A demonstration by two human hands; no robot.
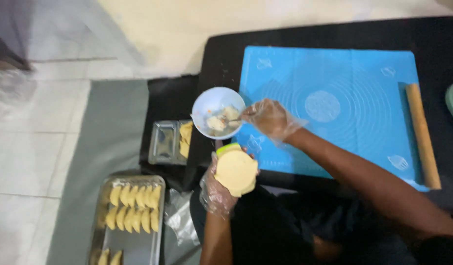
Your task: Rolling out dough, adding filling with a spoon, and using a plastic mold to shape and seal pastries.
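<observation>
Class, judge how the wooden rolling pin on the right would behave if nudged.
The rolling pin is a smooth cylinder, so it would probably roll sideways. It looks solid and stiff. Lying partly on the blue mat, it may slide little.

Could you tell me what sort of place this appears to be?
Probably a home or small kitchen set up for pastry making: a blue baking mat with a wooden rolling pin on a dark table, and a metal tray of folded pastries on the floor.

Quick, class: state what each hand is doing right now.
Left hand: closed around a green press with a dough round on it.
Right hand: closed on a spoon in the white bowl.
</observation>
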